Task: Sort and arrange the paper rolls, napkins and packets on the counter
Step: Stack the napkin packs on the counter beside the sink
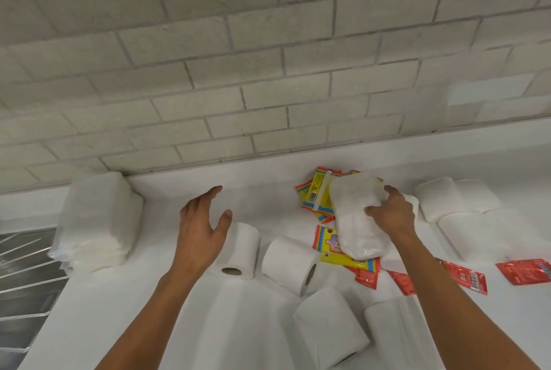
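My right hand (390, 214) grips a clear-wrapped pack of white napkins (356, 217), fingers (374, 211) curled over its right edge and thumb round the far side, holding it above the pile of yellow packets (316, 195) with rainbow borders at about one o'clock on the white desk (262, 199). Another yellow packet (343, 253) lies just under the near end of the pack. My left hand (202, 226) hovers spread wide at about eleven o'clock, fingers straight and apart, holding nothing, above the desk and just left of a toilet roll (241, 247) lying on its side with its cardboard core facing me. A second roll (289, 262) lies just right of that one, core turned toward four o'clock, and two more rolls (328, 328) lie nearer me at about five o'clock, side by side. At nine o'clock a tall stack of wrapped napkin packs (98, 217) stands against the brick wall (238, 41), beside the ribbed metal drainer (24, 268) at the desk's left edge. At three o'clock a group of further rolls (459, 205) lie close together. Red packets (465, 277) lie flat at about four o'clock, one of them (524, 271) a little apart toward the right edge, and another (366, 278) peeking from under the yellow packet.
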The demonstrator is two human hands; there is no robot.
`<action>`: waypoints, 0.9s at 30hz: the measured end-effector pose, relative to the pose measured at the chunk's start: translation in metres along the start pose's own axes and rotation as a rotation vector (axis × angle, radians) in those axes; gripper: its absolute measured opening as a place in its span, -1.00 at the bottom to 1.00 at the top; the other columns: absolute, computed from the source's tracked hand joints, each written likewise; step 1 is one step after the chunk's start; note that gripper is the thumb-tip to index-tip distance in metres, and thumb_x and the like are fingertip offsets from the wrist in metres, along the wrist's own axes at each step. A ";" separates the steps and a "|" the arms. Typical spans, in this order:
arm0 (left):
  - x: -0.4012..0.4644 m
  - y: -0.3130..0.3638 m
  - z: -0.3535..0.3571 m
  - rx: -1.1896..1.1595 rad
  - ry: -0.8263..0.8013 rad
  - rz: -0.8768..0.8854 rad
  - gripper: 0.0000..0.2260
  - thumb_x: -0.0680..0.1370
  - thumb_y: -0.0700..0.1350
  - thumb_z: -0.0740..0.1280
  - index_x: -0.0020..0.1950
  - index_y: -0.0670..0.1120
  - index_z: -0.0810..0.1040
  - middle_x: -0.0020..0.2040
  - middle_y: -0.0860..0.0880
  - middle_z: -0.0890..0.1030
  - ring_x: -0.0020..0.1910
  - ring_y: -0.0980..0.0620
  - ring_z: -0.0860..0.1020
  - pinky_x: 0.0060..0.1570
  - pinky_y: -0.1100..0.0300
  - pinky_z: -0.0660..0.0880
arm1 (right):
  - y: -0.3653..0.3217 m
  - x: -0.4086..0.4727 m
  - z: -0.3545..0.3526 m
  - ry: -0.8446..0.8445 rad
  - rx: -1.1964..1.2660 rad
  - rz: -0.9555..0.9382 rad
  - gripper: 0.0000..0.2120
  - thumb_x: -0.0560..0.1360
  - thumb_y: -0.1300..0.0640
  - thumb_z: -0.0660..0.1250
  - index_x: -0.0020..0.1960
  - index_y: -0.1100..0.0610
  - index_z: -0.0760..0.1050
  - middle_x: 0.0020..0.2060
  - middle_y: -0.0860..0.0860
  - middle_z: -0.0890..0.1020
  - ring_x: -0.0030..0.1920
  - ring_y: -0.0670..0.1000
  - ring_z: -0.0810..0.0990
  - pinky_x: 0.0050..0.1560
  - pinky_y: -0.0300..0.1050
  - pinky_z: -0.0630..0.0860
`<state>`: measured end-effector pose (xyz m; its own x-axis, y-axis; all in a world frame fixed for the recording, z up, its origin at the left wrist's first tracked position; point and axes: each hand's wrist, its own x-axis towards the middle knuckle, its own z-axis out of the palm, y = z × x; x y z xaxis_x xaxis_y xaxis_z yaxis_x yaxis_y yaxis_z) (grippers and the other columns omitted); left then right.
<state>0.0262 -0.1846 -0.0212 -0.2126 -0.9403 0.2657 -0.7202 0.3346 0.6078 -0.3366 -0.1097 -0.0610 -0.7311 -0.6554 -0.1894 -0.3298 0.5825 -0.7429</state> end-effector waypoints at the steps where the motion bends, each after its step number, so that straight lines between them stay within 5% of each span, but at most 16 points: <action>1: -0.002 0.003 0.002 -0.010 -0.007 -0.002 -0.53 0.60 -0.01 0.32 0.51 0.07 0.34 0.45 0.05 0.44 0.45 -0.08 0.28 0.40 -0.04 0.31 | 0.000 -0.001 0.000 0.006 0.009 -0.006 -0.28 0.40 0.13 0.49 0.49 0.12 0.31 0.25 0.19 0.58 0.28 0.24 0.51 0.24 0.05 0.42; 12: -0.019 0.027 0.005 -0.099 -0.080 0.026 -0.54 0.61 -0.01 0.31 0.49 0.18 0.32 0.38 0.18 0.43 0.42 0.10 0.25 0.28 0.23 0.29 | -0.027 -0.018 0.006 -0.053 0.390 -0.073 -0.46 0.41 0.24 0.50 0.36 0.16 0.50 0.19 0.05 0.61 0.11 0.11 0.59 0.18 -0.02 0.51; 15: -0.021 0.038 0.004 -0.175 -0.145 0.012 -0.56 0.61 0.02 0.30 0.45 0.33 0.30 0.39 0.22 0.39 0.38 0.14 0.30 -0.11 0.38 0.42 | -0.051 -0.034 0.005 -0.106 0.578 -0.119 -0.52 0.39 0.29 0.51 0.29 0.16 0.55 0.13 0.06 0.65 0.07 0.14 0.65 0.17 0.03 0.57; 17: -0.023 0.043 0.000 -0.302 -0.191 -0.039 -0.58 0.61 0.07 0.30 0.38 0.45 0.28 0.39 0.25 0.36 0.31 0.16 0.40 -0.26 0.32 0.48 | -0.069 -0.049 0.008 -0.190 0.695 -0.145 -0.57 0.38 0.33 0.50 0.23 0.14 0.59 0.08 0.11 0.69 0.00 0.15 0.69 0.12 0.07 0.61; 23: -0.019 0.046 -0.019 -0.567 -0.265 -0.125 -0.54 0.59 0.27 0.23 0.44 0.51 0.14 0.39 0.25 0.39 0.20 0.12 0.56 -0.05 0.02 0.63 | -0.123 -0.097 0.033 -0.458 0.922 -0.170 -0.60 0.40 0.40 0.44 0.22 0.20 0.58 0.08 0.19 0.69 0.02 0.20 0.69 0.05 0.11 0.64; 27: -0.013 0.032 -0.037 -0.662 -0.229 -0.191 -0.44 0.56 0.31 0.23 0.50 0.45 0.04 0.42 0.17 0.42 0.30 0.07 0.52 0.31 -0.06 0.50 | -0.147 -0.126 0.060 -0.602 0.984 -0.151 -0.62 0.43 0.41 0.41 0.23 0.25 0.56 0.08 0.21 0.69 0.00 0.18 0.70 -0.07 -0.02 0.67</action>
<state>0.0302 -0.1590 0.0225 -0.3078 -0.9514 -0.0095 -0.2233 0.0626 0.9727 -0.1604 -0.1411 0.0335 -0.2352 -0.9626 -0.1344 0.4100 0.0272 -0.9117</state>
